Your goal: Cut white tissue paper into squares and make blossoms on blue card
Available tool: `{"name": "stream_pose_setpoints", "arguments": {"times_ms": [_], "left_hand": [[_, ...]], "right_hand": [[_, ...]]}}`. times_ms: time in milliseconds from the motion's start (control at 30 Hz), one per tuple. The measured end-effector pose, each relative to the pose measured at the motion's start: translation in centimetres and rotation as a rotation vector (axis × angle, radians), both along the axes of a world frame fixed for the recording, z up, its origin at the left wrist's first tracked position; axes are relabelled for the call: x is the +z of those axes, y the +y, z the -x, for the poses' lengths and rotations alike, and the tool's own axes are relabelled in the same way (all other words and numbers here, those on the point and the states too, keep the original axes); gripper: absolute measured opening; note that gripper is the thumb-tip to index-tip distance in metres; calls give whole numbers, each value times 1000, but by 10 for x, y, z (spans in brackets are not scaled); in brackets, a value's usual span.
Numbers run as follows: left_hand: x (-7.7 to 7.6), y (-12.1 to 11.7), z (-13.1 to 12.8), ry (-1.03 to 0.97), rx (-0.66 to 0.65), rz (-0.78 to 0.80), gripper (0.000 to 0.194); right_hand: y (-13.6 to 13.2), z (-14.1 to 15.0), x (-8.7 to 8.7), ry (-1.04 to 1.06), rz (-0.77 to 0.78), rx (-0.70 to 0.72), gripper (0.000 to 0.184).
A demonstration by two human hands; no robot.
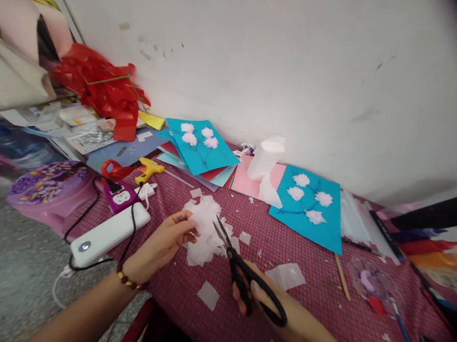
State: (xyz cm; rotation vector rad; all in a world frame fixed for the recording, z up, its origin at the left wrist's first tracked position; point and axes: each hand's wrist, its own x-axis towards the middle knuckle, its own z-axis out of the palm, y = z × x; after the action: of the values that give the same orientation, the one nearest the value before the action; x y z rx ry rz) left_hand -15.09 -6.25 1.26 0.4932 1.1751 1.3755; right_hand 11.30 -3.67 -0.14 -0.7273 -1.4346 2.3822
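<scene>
On the red checked tablecloth (175,286) lies a loose pile of small cut pieces of thin white paper (204,247). At the pile's left edge is my left hand (172,237), its fingers curled in a pinch against the white paper. A pair of black-handled scissors (231,254) is in my right hand (252,293), with fingers through the handles. The blades are slightly apart and point up and left over the pile's right side. Square white pieces (208,295) and a larger translucent sheet (287,276) lie nearby.
Blue cards with white paper blossoms (204,151) lie at the back, another blue card (307,209) at right. A white roll (266,160) stands between them. Left are a yellow glue gun (149,170), purple socket (121,198) and white power bank (108,236). A paintbrush (406,331) lies right.
</scene>
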Motion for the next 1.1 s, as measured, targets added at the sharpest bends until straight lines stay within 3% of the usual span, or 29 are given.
{"name": "stream_pose_setpoints", "arguments": {"times_ms": [200, 500, 700, 900, 1100], "left_hand": [[-1, 8, -7, -37, -35, -19, 16], [-11, -6, -11, 60, -205, 4, 13], [-8, -5, -11, 194, -175, 62, 16], [5, -3, -4, 353, -508, 123, 7], [10, 0, -3, 370, -509, 163, 9]], "right_hand": [[3, -1, 2, -7, -19, 60, 63], [4, 3, 6, -43, -150, 84, 60], [3, -3, 5, -32, -170, 137, 63], [7, -9, 0, -60, -160, 205, 66], [6, -6, 6, -115, -204, 191, 71]]}}
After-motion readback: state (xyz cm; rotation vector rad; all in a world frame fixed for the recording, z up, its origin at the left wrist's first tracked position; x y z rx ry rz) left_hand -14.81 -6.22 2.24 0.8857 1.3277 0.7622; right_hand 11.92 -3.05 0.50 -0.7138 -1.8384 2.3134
